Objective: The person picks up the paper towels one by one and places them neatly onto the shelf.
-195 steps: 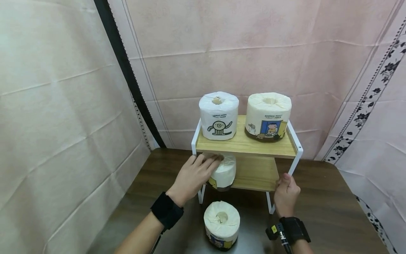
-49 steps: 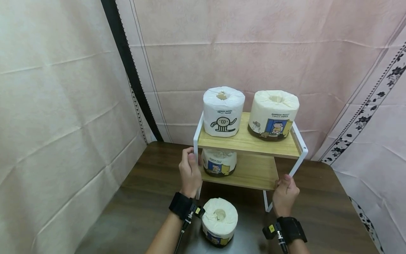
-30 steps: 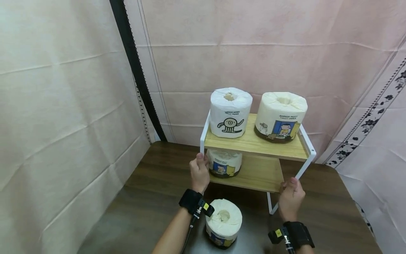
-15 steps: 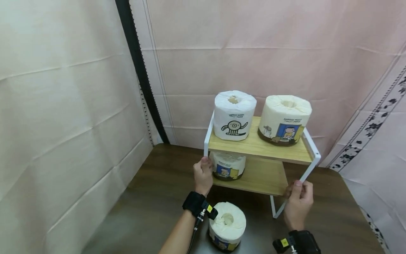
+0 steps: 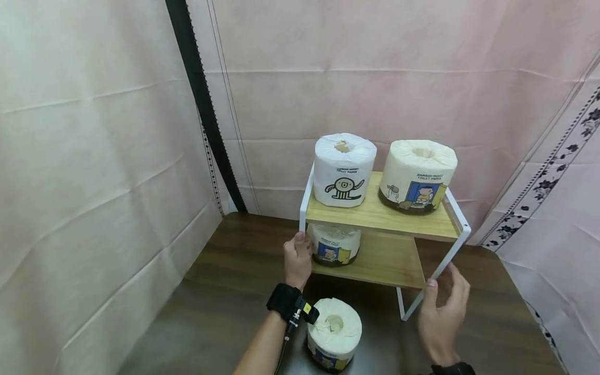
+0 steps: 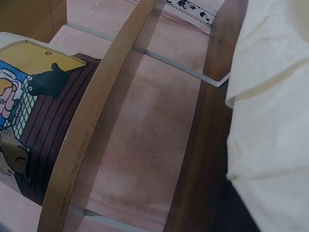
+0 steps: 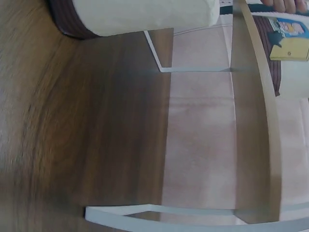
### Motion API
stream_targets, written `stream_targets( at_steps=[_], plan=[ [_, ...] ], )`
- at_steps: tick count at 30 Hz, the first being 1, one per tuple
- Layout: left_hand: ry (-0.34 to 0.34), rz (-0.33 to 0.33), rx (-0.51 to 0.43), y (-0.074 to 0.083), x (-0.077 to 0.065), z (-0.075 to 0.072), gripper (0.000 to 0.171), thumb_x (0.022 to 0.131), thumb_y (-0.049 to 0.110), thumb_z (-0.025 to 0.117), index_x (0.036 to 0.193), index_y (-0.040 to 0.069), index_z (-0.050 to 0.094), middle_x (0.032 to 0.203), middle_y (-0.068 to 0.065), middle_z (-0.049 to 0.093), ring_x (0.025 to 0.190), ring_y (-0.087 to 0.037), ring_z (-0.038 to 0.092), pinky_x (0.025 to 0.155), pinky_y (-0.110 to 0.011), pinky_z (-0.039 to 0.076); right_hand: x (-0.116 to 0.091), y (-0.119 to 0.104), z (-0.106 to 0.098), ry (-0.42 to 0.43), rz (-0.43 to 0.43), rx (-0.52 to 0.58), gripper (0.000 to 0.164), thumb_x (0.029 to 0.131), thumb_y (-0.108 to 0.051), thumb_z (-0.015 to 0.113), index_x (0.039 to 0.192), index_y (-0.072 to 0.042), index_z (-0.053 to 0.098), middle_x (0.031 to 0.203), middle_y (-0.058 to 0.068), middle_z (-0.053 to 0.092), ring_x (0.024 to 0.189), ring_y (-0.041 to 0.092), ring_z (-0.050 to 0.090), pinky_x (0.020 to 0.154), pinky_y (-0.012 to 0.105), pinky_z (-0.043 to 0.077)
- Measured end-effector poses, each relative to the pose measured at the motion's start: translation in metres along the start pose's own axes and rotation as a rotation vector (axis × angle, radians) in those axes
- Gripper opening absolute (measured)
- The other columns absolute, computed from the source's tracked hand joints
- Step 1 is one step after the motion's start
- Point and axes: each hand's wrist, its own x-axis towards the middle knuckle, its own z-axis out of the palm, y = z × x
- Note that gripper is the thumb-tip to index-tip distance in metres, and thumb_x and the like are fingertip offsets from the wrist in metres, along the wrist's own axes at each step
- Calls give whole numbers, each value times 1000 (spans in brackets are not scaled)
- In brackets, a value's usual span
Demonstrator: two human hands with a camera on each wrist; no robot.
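Note:
A two-tier wooden shelf (image 5: 379, 268) with white metal legs stands on the table. My left hand (image 5: 297, 263) grips its left front leg; its fingertips (image 7: 285, 6) also show at the top of the right wrist view. Beside the right leg, my right hand (image 5: 442, 312) is loose, thumb and fingers spread apart around the leg without gripping it. A toilet roll (image 5: 344, 174) with a striped figure stands upper left, and another toilet roll (image 5: 417, 179) upper right. One more toilet roll (image 5: 334, 247) sits on the lower board, close to my left hand.
On the table (image 5: 211, 302), in front of the shelf, stands a separate toilet roll (image 5: 335, 333), near my left wrist. Pale cloth curtains (image 5: 281, 78) hang behind and at both sides. A black strip (image 5: 201, 99) runs down the left corner.
My left hand went from the roll on the lower board to the left leg, and that roll now sits further back. My right hand has just loosened its grip on the right leg.

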Motion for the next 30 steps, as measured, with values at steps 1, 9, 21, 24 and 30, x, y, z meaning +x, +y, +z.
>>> stream_targets(
  at_steps=[1, 9, 21, 24, 30],
  plan=[
    [-8, -4, 1, 0, 0, 0, 65, 116, 48, 30, 64, 8, 30, 59, 11, 25, 50, -4, 21, 51, -23, 20, -1, -5, -2, 25, -49, -1, 50, 99, 14, 54, 148, 8, 48, 133, -12, 44, 123, 0, 45, 104, 15, 35],
    [-16, -19, -12, 1, 1, 0, 67, 113, 55, 30, 65, 8, 29, 58, 10, 26, 49, -4, 23, 51, -23, 20, -9, -17, -6, -17, -314, 24, 42, 88, 14, 58, 129, 22, 55, 126, 28, 57, 125, -1, 46, 105, 16, 36],
    [-34, -53, -61, 3, 7, 2, 69, 112, 59, 31, 64, 9, 30, 56, 9, 27, 47, -7, 23, 49, -24, 20, -29, 12, 2, -452, -621, 93, 53, 112, -33, 51, 130, 17, 58, 135, 34, 55, 143, 20, 47, 118, 21, 34],
    [-35, -52, -58, 3, 7, 2, 70, 111, 61, 30, 64, 9, 29, 56, 8, 27, 46, -7, 24, 49, -24, 20, -37, 12, 5, -518, -699, 103, 50, 113, -31, 51, 130, 16, 59, 138, 33, 54, 142, 24, 48, 118, 20, 33],
    [-39, -70, -32, 2, 2, 0, 71, 111, 62, 28, 64, 10, 31, 56, 9, 28, 47, -6, 25, 49, -24, 21, -54, 12, 11, -624, -816, 117, 46, 112, -29, 52, 130, 13, 60, 135, 33, 57, 138, 34, 50, 123, 26, 29]
  ],
)
